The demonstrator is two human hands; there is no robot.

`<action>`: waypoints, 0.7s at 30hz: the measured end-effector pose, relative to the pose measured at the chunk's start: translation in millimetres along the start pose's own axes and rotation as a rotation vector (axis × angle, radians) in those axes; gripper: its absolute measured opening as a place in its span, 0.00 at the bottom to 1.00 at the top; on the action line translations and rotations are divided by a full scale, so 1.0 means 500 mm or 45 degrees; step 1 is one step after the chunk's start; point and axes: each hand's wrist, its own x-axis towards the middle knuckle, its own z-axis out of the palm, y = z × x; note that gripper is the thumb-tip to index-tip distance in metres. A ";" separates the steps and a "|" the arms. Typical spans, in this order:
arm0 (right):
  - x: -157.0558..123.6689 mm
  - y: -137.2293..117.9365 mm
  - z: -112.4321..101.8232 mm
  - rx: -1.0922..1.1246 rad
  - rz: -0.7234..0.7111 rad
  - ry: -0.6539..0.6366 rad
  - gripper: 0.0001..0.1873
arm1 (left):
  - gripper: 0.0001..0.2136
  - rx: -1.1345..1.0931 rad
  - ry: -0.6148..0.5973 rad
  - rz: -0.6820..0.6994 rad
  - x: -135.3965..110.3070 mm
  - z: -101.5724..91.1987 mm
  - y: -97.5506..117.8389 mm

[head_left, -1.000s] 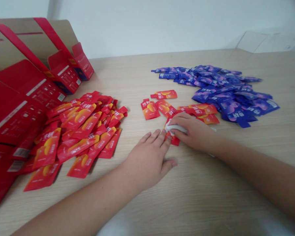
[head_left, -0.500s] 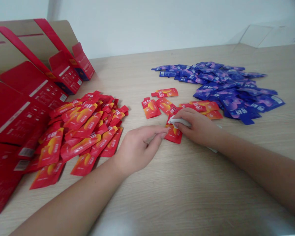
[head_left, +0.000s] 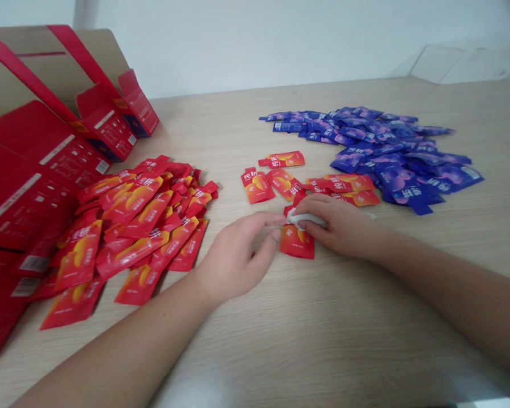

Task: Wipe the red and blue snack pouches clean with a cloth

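Observation:
My right hand (head_left: 338, 224) is closed around a crumpled white wipe (head_left: 308, 219), perhaps a tissue or thin cloth, pressed against the upper part of a red-and-orange sachet (head_left: 297, 242) lying flat on the table. From the left, my left hand (head_left: 242, 255) reaches to that sachet's upper left edge. Its forefinger and thumb are apart with nothing visible between them; the other fingers are curled out of sight. Just beyond the hands lie several loose red sachets (head_left: 258, 186), some partly covered by the right hand.
A heap of red sachets (head_left: 140, 226) spreads on the left, against red cartons (head_left: 29, 187) with raised flaps. Purple-blue sachets (head_left: 391, 147) are piled at the back right. A clear plastic sheet or stand (head_left: 440, 63) is by the wall.
The red sachet has come slightly nearer to me, and more of it shows. My left thumb and forefinger have parted. The right hand still holds the wipe.

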 end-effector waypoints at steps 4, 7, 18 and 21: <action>-0.015 -0.030 -0.001 0.028 -0.091 -0.080 0.12 | 0.61 0.217 -0.370 -0.031 0.006 0.013 -0.009; -0.027 -0.062 0.001 0.024 -0.130 -0.149 0.11 | 0.67 0.299 -0.533 -0.046 0.006 0.017 -0.005; -0.048 -0.112 -0.008 0.321 -0.254 -0.404 0.06 | 0.57 0.386 -0.529 0.010 -0.003 0.015 0.013; -0.043 -0.106 -0.004 0.231 -0.195 -0.358 0.07 | 0.58 0.367 -0.556 -0.034 -0.002 0.014 0.017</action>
